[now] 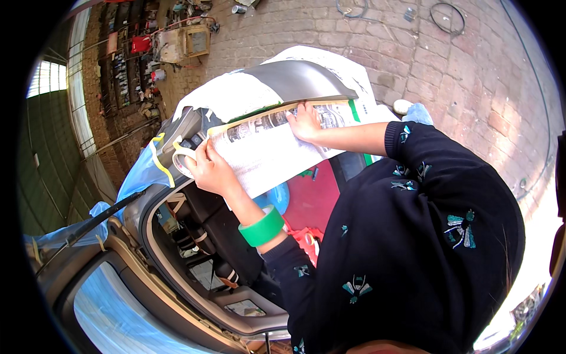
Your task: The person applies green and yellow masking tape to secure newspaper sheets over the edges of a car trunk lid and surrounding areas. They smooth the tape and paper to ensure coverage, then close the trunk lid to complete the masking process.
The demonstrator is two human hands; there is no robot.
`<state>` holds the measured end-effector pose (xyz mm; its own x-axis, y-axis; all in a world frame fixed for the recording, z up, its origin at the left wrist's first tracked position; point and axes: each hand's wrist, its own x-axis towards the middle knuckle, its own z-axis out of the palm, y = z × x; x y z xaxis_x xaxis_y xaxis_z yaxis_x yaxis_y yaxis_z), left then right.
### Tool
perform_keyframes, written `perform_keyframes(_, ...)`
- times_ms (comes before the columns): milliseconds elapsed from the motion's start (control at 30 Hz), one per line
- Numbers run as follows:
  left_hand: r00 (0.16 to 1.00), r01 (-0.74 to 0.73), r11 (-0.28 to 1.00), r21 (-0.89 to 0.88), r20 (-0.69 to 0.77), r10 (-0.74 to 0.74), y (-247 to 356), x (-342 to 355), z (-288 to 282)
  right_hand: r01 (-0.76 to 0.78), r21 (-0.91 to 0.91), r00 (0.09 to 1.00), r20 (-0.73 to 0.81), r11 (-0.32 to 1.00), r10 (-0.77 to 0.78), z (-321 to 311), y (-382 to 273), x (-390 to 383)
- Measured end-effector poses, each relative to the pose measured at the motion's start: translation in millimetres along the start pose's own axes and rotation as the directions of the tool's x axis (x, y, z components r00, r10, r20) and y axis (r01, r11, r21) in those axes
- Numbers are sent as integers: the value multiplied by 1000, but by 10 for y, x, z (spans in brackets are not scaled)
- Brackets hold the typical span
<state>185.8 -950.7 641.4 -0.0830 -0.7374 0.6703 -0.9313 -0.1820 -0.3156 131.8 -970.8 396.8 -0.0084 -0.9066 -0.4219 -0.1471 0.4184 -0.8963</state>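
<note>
A sheet of newspaper [265, 154] lies along the edge of a grey car body panel [295, 78], with a strip of pale masking tape [236, 123] on its far edge. My left hand [213, 169] is closed at the paper's left corner, gripping a cream roll of masking tape [178, 162]. Farther right, my right hand [305, 123] rests on the paper with its fingers stretched toward the taped edge. A roll of green tape [262, 226] hangs around my left wrist. Green tape [354, 110] also shows at the paper's right end.
White covering [230, 94] drapes over parts of the car, and blue plastic film [138, 171] covers its left side. Below the paper, the open car interior [206, 236] holds a red surface and loose items. Cluttered shelves [121, 71] stand far left; a hose [448, 19] lies on the brick floor.
</note>
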Motion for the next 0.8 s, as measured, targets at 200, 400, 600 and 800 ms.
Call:
perform_keyframes(200,1000,25,999,22,8,-25,-116,-38,46,18,-13,1000,-5,1000,-18,-4,-26,-13)
perform_keyframes(400,1000,5,1000,-6,-5,-5,-148,-24,86,21,32,999,38,999,-22,-2,-71,-43)
perform_keyframes(600,999,-12,1000,5,-30,12,-134,-21,72,56,17,997,60,998,-57,15,-155,-91)
perform_keyframes(800,996,88,996,-22,1,-88,-158,-171,91,133,83,985,102,988,-141,19,-304,-215)
